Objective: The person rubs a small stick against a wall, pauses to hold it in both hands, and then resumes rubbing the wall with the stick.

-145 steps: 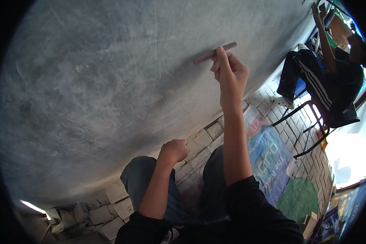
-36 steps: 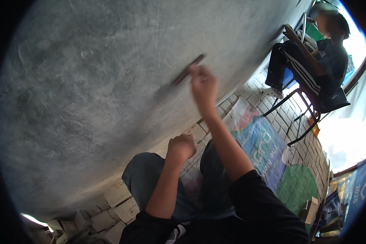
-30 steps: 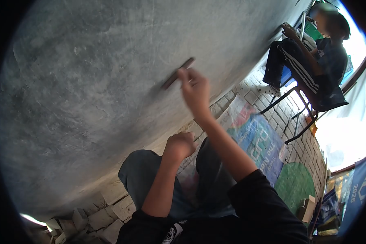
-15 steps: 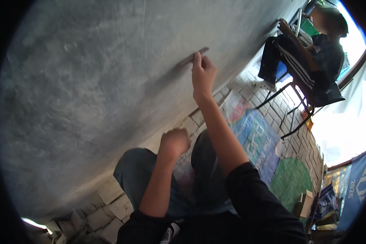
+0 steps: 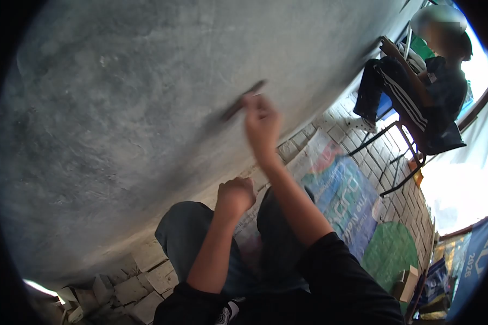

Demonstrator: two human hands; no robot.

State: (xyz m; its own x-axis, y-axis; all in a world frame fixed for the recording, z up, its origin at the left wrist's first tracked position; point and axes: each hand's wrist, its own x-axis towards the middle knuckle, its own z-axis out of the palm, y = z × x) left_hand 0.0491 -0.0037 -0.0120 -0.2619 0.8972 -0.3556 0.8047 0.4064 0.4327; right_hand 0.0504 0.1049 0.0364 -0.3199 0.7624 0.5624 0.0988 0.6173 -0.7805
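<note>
My right hand [image 5: 263,124], slightly blurred, grips a thin, dark flat tool [image 5: 234,109] from its near side. The tool's long face lies close against the grey plastered wall [image 5: 119,108], and it casts a soft shadow there. What kind of tool it is I cannot make out. My left hand [image 5: 237,194] is closed in a fist above my knees, apart from the wall. Its fingers are curled out of sight, so anything inside them is hidden.
A printed banner [image 5: 347,195] and a green round mat [image 5: 390,252] cover part of the paving [image 5: 374,135]. Another person [image 5: 444,86] sits on a black chair [image 5: 442,142], one hand at the wall. Loose bricks [image 5: 130,290] lie at lower left, a small box [image 5: 408,283] at lower right.
My right hand and the flat tool have moved down and a little left along the wall. My left hand stays closed in nearly the same place. The view has shifted slightly.
</note>
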